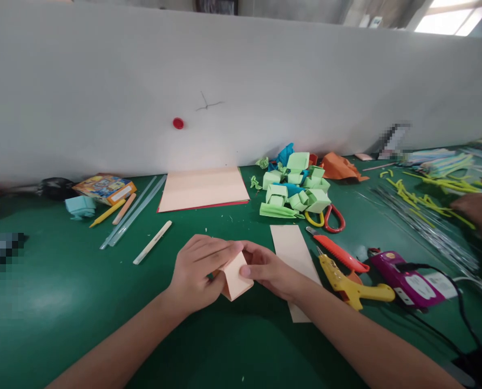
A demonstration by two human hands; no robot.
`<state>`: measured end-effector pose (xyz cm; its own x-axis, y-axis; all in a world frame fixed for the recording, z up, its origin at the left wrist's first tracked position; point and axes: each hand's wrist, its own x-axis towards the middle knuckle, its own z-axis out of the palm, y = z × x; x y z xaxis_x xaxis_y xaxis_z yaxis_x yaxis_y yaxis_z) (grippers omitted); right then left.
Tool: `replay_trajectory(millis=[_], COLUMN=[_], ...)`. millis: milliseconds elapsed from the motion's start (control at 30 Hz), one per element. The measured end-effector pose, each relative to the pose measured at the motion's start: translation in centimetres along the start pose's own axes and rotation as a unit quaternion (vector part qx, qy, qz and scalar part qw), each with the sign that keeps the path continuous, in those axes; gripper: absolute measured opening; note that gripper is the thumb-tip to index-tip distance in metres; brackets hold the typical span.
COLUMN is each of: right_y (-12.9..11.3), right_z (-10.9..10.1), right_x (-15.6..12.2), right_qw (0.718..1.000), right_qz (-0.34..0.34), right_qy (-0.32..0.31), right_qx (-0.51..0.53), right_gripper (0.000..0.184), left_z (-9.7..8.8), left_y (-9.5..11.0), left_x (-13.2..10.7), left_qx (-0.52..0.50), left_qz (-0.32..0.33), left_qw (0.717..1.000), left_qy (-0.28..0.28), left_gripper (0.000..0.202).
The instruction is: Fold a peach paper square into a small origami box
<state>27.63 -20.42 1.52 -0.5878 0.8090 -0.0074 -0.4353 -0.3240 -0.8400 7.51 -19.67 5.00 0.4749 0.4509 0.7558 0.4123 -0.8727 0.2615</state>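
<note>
A small folded box of peach paper is held between both hands above the green table. My left hand is closed around its left side, fingers across the top. On the right side, my right hand pinches the paper, with the thumb pressed on a face. Part of the box is hidden behind the fingers. A peach paper strip lies flat partly under my right forearm. Beyond the hands rests a stack of peach sheets with a red edge below it.
To the right lie a yellow glue gun, red utility knife, scissors and purple power box with cables. Green folded paper pieces are heaped behind. Glue sticks and a marker lie left. Another person's hand is at far right.
</note>
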Motion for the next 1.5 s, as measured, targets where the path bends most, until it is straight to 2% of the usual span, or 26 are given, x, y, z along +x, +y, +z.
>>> replay_trajectory(millis=[133, 333, 433, 600, 733, 867, 1100, 1267, 1500], right_y=[0.1, 0.0, -0.1, 0.0, 0.0, 0.2, 0.5, 0.4, 0.6], right_z=[-0.1, -0.1, -0.1, -0.2, -0.5, -0.7, -0.7, -0.7, -0.7], right_x=[0.0, 0.0, 0.0, -0.1, -0.1, 0.1, 0.1, 0.1, 0.0], right_qw=[1.000, 1.000, 1.000, 0.999, 0.999, 0.999, 1.000, 0.999, 0.998], right_qz=[0.008, 0.012, 0.007, 0.015, 0.023, 0.032, 0.016, 0.032, 0.038], right_qy=[0.011, 0.017, 0.024, 0.040, 0.027, 0.006, -0.005, -0.016, -0.025], right_qx=[0.006, 0.006, 0.007, 0.014, 0.011, -0.006, -0.016, -0.039, -0.051], right_gripper=[0.051, 0.053, 0.053, 0.055, 0.058, 0.059, 0.061, 0.070, 0.071], left_z=[-0.1, -0.5, -0.6, -0.6, -0.9, -1.2, -1.0, -1.0, -1.0], left_y=[-0.9, -1.8, -2.0, -2.3, -2.6, -2.7, -1.5, -1.3, -1.2], left_x=[-0.2, -0.2, 0.0, 0.0, -0.5, -1.1, -1.2, -1.2, -1.5], left_qx=[-0.013, 0.014, 0.034, 0.044, 0.064, 0.089, 0.144, 0.156, 0.158], left_qz=[0.007, 0.030, 0.031, 0.012, -0.014, -0.007, 0.003, -0.008, -0.003], left_qw=[0.999, 0.995, 0.995, 0.997, 0.995, 0.993, 0.988, 0.984, 0.984], left_qy=[-0.032, -0.097, -0.092, -0.064, -0.076, -0.078, -0.059, -0.082, -0.083], left_gripper=[0.063, 0.058, 0.053, 0.033, 0.032, 0.026, 0.029, 0.032, 0.027])
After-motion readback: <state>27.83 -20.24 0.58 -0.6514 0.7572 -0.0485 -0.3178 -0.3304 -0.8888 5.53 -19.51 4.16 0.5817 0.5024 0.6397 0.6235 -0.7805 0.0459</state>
